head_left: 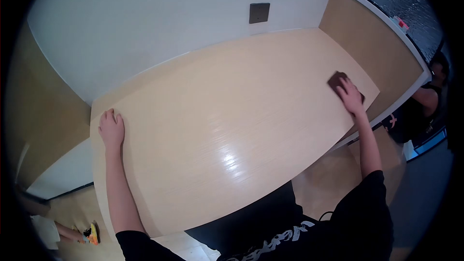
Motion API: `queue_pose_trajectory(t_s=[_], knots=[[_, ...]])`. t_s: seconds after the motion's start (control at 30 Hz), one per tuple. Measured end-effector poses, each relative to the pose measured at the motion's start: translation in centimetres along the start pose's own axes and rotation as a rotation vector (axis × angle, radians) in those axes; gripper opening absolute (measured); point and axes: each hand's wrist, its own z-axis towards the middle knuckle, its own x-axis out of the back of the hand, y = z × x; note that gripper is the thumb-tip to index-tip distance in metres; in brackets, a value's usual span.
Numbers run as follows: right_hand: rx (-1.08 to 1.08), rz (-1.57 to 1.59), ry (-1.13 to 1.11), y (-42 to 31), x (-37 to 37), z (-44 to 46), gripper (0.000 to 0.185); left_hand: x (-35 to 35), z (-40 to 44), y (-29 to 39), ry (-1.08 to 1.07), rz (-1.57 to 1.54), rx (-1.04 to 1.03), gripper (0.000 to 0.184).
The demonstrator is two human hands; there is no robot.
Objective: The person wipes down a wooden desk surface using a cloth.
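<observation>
My right hand (351,97) presses a dark brown folded cloth (334,81) against the desk near its right end. The fingers lie over the cloth and hide part of it; its edges show on both sides of the hand. At the desk's left end, my left hand (112,128) rests on the surface, fingers somewhat apart and nothing in them. Between the hands stretches the pale wood-grain desk top (232,106), glossy, with a bright light reflection near its front.
A white wall (159,24) with a dark socket plate (259,13) rises behind the desk. Wooden side panels (377,38) close both ends. Beyond the right panel sits another person (425,99); at lower left, someone's leg and bright shoe (92,233) show.
</observation>
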Motion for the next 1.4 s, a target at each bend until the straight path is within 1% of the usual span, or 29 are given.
queue_pose_trajectory(t_s=[0.03, 0.07, 0.1, 0.17, 0.23, 0.27, 0.3, 0.37, 0.43, 0.5, 0.53, 0.6, 0.7, 0.77, 0.83, 0.9, 0.97, 1.03, 1.1, 1.13, 1.17, 1.2, 1.27, 1.3, 1.33, 1.4], knots=[[-0.189, -0.047, -0.065, 2.3, 0.7, 0.4, 0.059, 0.1, 0.2, -0.1, -0.002, -0.006, -0.006, 0.040], [-0.293, -0.083, -0.068, 4.8, 0.3, 1.0, 0.062, -0.2, 0.4, -0.4, -0.010, -0.018, -0.006, 0.040], [-0.380, -0.090, -0.077, 5.1, 0.7, 1.2, 0.064, -0.4, 0.3, -0.4, -0.016, -0.029, -0.003, 0.040], [-0.434, -0.133, -0.081, 4.7, 0.3, 1.6, 0.064, -0.5, 0.2, -0.2, -0.011, -0.012, 0.005, 0.040], [-0.490, -0.145, -0.086, 2.1, 0.3, 1.4, 0.063, -0.2, 0.3, -0.1, -0.001, 0.013, 0.014, 0.040], [-0.469, -0.149, -0.099, 1.1, 0.1, 1.2, 0.064, 0.0, 0.3, 0.0, -0.001, 0.015, 0.013, 0.040], [-0.405, -0.147, -0.110, -0.9, 0.4, 0.4, 0.063, 0.1, 0.3, 0.1, -0.003, 0.017, 0.012, 0.040], [-0.225, -0.142, -0.061, -4.6, -0.4, -1.7, 0.060, 0.0, 0.3, 0.1, -0.012, -0.001, 0.018, 0.040], [-0.028, -0.078, -0.081, -11.3, 1.1, -5.4, 0.057, 0.2, 0.3, 0.0, -0.021, -0.012, 0.026, 0.039], [0.231, 0.001, -0.041, -17.4, 1.9, -10.1, 0.056, 0.3, 0.1, 0.1, -0.021, -0.029, 0.010, 0.039], [0.342, 0.023, -0.094, -20.5, 2.9, -12.6, 0.057, 0.3, 0.1, 0.1, -0.024, -0.024, 0.010, 0.039], [0.618, 0.069, -0.115, -26.5, 5.2, -18.2, 0.061, 0.1, 0.1, 0.1, 0.002, -0.025, 0.012, 0.039], [0.836, 0.398, -0.303, -33.6, 7.6, -25.1, 0.065, 0.2, 0.1, 0.1, -0.002, -0.020, 0.012, 0.040], [1.071, 0.409, -0.304, -36.1, 7.9, -26.8, 0.065, 0.3, 0.1, 0.1, -0.016, -0.018, 0.004, 0.040], [1.088, 0.463, -0.292, -36.8, 7.4, -27.0, 0.063, 0.4, 0.3, 0.0, -0.030, -0.020, -0.008, 0.040], [1.174, 0.556, -0.350, -36.3, 7.3, -25.7, 0.063, 0.3, 0.1, 0.0, -0.008, -0.003, 0.000, 0.040], [1.211, 0.522, -0.399, -35.3, 7.4, -24.3, 0.063, -0.3, 0.2, -0.5, 0.010, -0.012, -0.019, 0.040], [1.228, 0.557, -0.455, -34.3, 7.1, -23.1, 0.062, -0.4, 0.1, -0.6, 0.029, -0.022, -0.026, 0.040], [1.189, 0.449, -0.432, -32.4, 7.0, -21.4, 0.063, 0.1, 0.0, -0.6, 0.001, -0.045, -0.044, 0.040], [1.143, 0.419, -0.388, -31.0, 6.8, -20.2, 0.064, -0.1, 0.0, -0.5, -0.004, -0.042, -0.017, 0.040], [1.079, 0.365, -0.389, -29.6, 7.1, -18.4, 0.061, -0.1, 0.1, -0.5, 0.013, -0.029, -0.031, 0.040], [0.967, 0.363, -0.393, -28.0, 7.7, -16.6, 0.061, 0.0, 0.1, -0.6, 0.031, -0.015, -0.044, 0.040], [0.777, 0.313, -0.206, -22.4, 6.1, -13.6, 0.057, 0.5, -0.2, 0.0, 0.048, 0.005, -0.018, 0.039], [0.703, 0.287, -0.159, -18.6, 5.0, -11.6, 0.054, 0.6, -0.3, 0.3, 0.063, 0.017, -0.025, 0.039], [0.519, 0.238, -0.095, -15.3, 4.2, -10.6, 0.050, 0.4, -0.4, 0.0, 0.065, 0.018, -0.010, 0.039], [0.286, 0.162, -0.043, -6.9, 2.3, -6.6, 0.044, 0.1, -0.4, -0.1, 0.120, 0.008, -0.031, 0.038]])
